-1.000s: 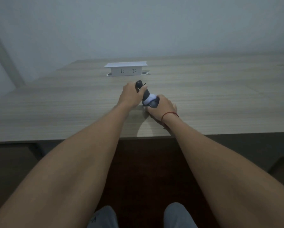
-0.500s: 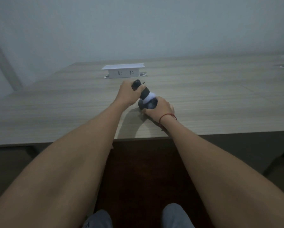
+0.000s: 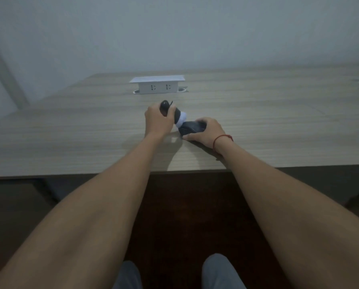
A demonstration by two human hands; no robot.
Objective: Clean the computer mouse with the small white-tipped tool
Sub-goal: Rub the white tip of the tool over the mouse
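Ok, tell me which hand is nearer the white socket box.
Left. The left hand grips the tool just in front of the socket box; the right hand, holding the mouse, sits nearer the person and further right.

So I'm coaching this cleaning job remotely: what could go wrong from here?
The mouse is pinned only by the right hand on the smooth desk; pressure from the white tip could push it sideways out of that grip. The left hand holds the tool steeply tilted, so the tip may slide off the mouse's edge. The dim light may also hide missed dirt.
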